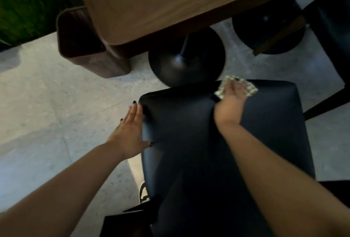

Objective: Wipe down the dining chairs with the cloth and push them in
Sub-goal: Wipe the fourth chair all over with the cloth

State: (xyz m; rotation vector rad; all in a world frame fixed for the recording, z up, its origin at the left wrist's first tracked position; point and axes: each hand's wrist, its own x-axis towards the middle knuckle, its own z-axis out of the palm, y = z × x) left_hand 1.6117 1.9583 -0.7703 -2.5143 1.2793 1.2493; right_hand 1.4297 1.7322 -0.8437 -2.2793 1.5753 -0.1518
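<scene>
The floor [62,93] was pale speckled stone, dim in places, with dark green foliage [24,4] along the upper left corner. A wooden bench [170,4] filled the top of the view, standing on round black pedestal bases [186,62]; a second base showed to the right. A brown curved-back chair [85,45] stood already tucked at the bench's left corner. The dining chair [217,142] under inspection, upholstered in dark leather-like material, sat drawn out from the bench, its seat facing the viewer, so its surface was open to wiping. It had not been pushed in.

The left hand [130,132] lay flat, fingers straight, pressed against the left edge of the seat, thumb over the top; in my judgement it steadied the chair against the wiping stroke. The right hand [230,100] pressed down on the cloth [236,87] at the far edge of the seat, fingers spread over it rather than clenched round it, as suits a sweeping motion. The cloth, pale and patterned, showed only at its edges beyond the fingers.

Another dark chair at the right border was cut off by the frame. The near part of the seat and the chair's legs were hidden by both forearms and shadow. The hands and cloth were blurred, so the cloth's pattern could not be made out.
</scene>
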